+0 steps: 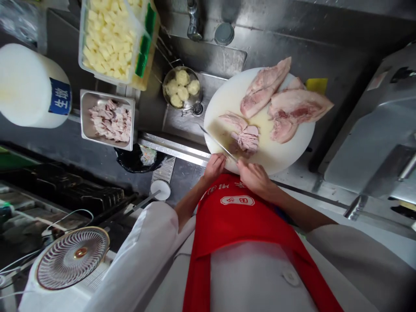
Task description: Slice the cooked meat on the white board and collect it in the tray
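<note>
My right hand (pixel 255 175) grips the handle of a knife (pixel 218 144), its blade pointing away and to the left over the near left part of the round white cutting board (pixel 292 156). My left hand (pixel 215 165) is at the board's near left edge, fingers curled and pressed together close to the blade; what they pinch, if anything, is hidden. Just beyond the knife lie sliced pale meat (pixel 249 138) and a thin strip of meat (pixel 234 119). Farther back on the board rest a long chunk of meat (pixel 264 89) and a larger slab of meat (pixel 299 108).
The board sits partly over a steel sink (pixel 208 95). In the sink is a bowl (pixel 165 93) with several pale round pieces. Left are a steel pan (pixel 132 130) of cut meat, a plastic tub (pixel 81 39) of pale cubes and a white round block (pixel 29 86). A fan (pixel 73 260) stands lower left.
</note>
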Motion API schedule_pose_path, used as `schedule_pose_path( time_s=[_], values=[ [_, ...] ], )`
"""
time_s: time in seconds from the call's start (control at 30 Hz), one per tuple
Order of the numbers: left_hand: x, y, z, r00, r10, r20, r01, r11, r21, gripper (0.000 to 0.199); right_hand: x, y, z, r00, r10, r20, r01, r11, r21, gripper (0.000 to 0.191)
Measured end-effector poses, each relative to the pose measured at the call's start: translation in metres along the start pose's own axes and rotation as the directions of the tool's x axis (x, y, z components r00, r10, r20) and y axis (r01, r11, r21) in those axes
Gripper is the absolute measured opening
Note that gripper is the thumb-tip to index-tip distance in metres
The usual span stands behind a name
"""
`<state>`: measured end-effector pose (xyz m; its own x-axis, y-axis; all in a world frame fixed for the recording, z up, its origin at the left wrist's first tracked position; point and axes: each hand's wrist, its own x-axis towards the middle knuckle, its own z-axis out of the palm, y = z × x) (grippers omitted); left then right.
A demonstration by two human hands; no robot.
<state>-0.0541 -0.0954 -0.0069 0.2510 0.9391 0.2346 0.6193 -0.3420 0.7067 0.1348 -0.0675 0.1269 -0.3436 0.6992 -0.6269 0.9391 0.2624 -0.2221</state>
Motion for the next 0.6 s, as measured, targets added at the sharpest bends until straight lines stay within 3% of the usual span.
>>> schedule_pose_path(
  time_s=[0.1,0.17,0.33,0.43,0.6],
  values=[
    [0.000,-0.002,0.004,1.000,0.013,0.020,-0.012,1.000,-0.006,0.025,-0.028,0.009,0.012,0.997,-0.013,0.079,0.013,1.000,0.001,0.033],
    [0.000,-0.003,0.005,1.000,-0.001,0.028,0.001,1.000,-0.011,0.026,-0.030,0.006,0.015,0.994,-0.018,0.112,0.017,1.000,0.011,0.031],
    [-0.001,0.000,-0.001,0.999,-0.002,0.044,0.003,1.000,-0.010,0.025,0.018,-0.017,0.003,0.999,-0.036,0.006,0.036,0.999,0.028,0.029],
    [-0.002,0.002,-0.006,0.999,0.023,0.027,-0.023,1.000,-0.015,0.023,0.034,-0.016,-0.004,0.997,-0.060,-0.050,0.062,0.997,0.043,0.028],
    [-0.004,-0.002,-0.003,1.000,0.005,0.008,-0.005,1.000,0.006,0.024,-0.001,0.002,0.006,1.000,-0.023,-0.012,0.023,1.000,-0.002,0.033]
  ],
)
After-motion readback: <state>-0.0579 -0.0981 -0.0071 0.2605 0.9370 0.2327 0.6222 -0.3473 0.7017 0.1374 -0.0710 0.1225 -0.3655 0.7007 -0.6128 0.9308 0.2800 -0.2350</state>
